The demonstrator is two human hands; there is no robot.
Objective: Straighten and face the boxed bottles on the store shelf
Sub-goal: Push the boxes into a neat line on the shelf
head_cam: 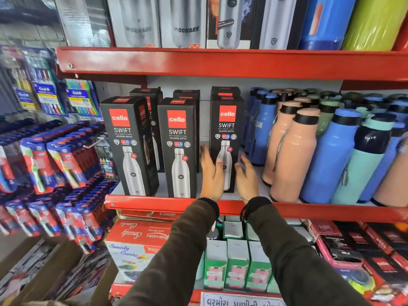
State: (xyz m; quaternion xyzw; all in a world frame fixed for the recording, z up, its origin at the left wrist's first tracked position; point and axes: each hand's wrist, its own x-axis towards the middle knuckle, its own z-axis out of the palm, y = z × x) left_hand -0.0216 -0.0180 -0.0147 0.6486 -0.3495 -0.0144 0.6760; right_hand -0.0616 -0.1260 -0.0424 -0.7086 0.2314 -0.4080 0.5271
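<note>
Three black "cello SWIFT" bottle boxes stand upright in the front row of the red middle shelf (154,200): a left box (130,144), a middle box (178,146) and a right box (226,133). More black boxes stand behind them. My left hand (210,175) is open, fingers spread, at the lower left side of the right box. My right hand (247,180) is open at that box's lower right side. Whether either hand touches the box is unclear. Both hands hide the box's bottom part.
Loose peach, blue and teal bottles (293,151) crowd the shelf right of the boxes. Silver bottle boxes (185,23) fill the shelf above. Red combo boxes (136,239) and green cartons (237,261) sit below. Toothbrush packs (55,155) hang at the left.
</note>
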